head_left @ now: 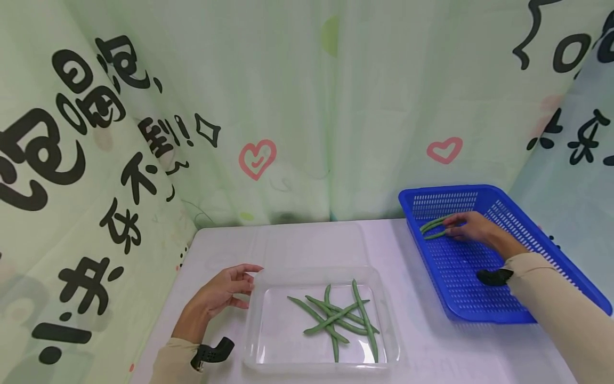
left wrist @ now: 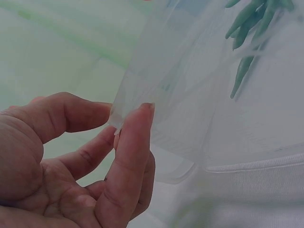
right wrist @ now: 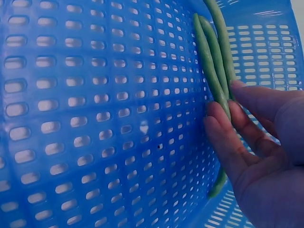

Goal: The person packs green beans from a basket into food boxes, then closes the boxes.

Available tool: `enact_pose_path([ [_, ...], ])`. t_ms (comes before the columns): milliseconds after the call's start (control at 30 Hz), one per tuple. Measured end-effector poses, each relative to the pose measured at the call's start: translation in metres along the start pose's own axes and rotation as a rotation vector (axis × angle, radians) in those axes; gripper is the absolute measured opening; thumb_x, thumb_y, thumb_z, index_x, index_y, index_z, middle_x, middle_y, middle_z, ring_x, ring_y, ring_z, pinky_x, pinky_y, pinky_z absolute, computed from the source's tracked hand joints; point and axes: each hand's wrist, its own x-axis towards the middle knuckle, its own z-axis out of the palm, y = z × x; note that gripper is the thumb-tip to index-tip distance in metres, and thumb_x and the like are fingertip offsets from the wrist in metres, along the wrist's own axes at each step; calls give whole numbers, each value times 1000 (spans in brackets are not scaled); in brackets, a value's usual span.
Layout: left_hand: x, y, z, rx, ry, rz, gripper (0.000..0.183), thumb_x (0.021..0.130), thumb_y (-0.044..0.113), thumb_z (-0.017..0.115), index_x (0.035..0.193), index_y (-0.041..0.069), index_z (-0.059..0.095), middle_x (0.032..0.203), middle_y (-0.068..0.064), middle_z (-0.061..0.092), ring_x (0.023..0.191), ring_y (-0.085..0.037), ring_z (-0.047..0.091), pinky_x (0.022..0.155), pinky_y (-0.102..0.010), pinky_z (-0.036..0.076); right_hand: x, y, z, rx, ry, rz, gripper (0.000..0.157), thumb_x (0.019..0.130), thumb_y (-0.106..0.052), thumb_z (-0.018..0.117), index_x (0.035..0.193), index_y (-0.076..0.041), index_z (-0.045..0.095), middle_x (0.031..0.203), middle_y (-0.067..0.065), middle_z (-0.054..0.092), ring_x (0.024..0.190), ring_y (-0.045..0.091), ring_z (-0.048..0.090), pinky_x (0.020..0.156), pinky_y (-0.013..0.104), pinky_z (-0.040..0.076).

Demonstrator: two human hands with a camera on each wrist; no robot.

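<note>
My left hand [head_left: 223, 290] pinches the upper left rim of a clear plastic box [head_left: 273, 341], thumb and fingers on either side of the edge in the left wrist view. Inside the box several green beans [head_left: 336, 318] lie crossed over one another. On the right, my right hand [head_left: 472, 230] reaches into a blue plastic basket [head_left: 460, 266]. Its thumb and fingertips close around green beans [right wrist: 207, 57] along the basket's far left side. Part of these beans is hidden behind the fingers; one lower end [right wrist: 217, 186] sticks out below them.
Both containers stand on a white-covered table [head_left: 288, 240], the basket right of the box with a strip of table between. A pale green printed curtain [head_left: 374, 117] hangs behind the table and along both sides. The basket's right rim comes close to the curtain.
</note>
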Motion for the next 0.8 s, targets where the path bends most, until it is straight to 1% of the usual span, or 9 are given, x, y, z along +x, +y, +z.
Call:
enact_pose_path([
  [67,0,0,0,-1,0,0,49,98,1,57,145,-4,46,96,-3,52,84,-18,58,64,-31,60,-2,0,0,-30,48,-5,40,100,-10,63,130,15,55,119,28,60,100,28,65,84,36,60],
  [133,0,0,0,0,-1,0,49,98,1,57,145,-4,46,96,-3,52,85,-19,58,64,-32,60,-3,0,1,-85,118,-21,40,100,-16,65,127,12,59,113,23,63,99,29,63,78,30,58],
  [267,0,-1,0,3,-1,4,49,98,1,57,145,-5,46,96,-3,52,88,-21,58,65,-32,60,-5,-2,1,-142,298,-58,38,97,-23,70,120,7,65,103,17,65,96,31,56,72,21,46],
  [333,0,-1,0,3,-1,5,49,98,1,57,145,-5,46,96,-2,52,88,-22,58,64,-32,60,-5,-2,1,-144,361,-82,36,96,-22,71,119,6,65,99,15,65,95,29,55,71,19,44],
  [400,0,-1,0,2,-1,6,49,98,1,57,145,-5,46,95,-2,52,88,-22,58,64,-31,60,-6,-4,0,-140,399,-94,34,96,-20,72,118,4,66,98,13,63,92,24,55,68,18,44],
  [500,0,-1,0,0,-1,6,49,98,1,57,145,-5,46,96,-2,52,89,-23,58,64,-31,60,-7,-6,-1,-96,404,-102,34,95,-15,71,120,6,62,101,14,56,84,13,55,66,18,51],
  [600,0,-1,0,1,0,7,49,98,1,58,145,-5,46,96,-2,52,89,-23,59,64,-31,60,-13,-10,-3,-12,375,-80,39,96,-9,69,124,12,52,111,21,50,80,3,54,71,24,59],
  [700,0,0,0,2,0,6,49,98,1,58,145,-4,47,95,-2,52,90,-23,58,64,-32,60,-21,-16,-4,90,357,-24,47,98,-6,65,130,18,41,123,30,46,78,-4,54,78,29,61],
  [800,-1,0,0,6,0,7,48,98,2,58,145,-3,47,95,-2,52,89,-22,58,65,-32,60,-29,-23,-6,173,354,49,56,99,-7,61,139,20,33,131,35,44,75,-9,54,83,31,60],
])
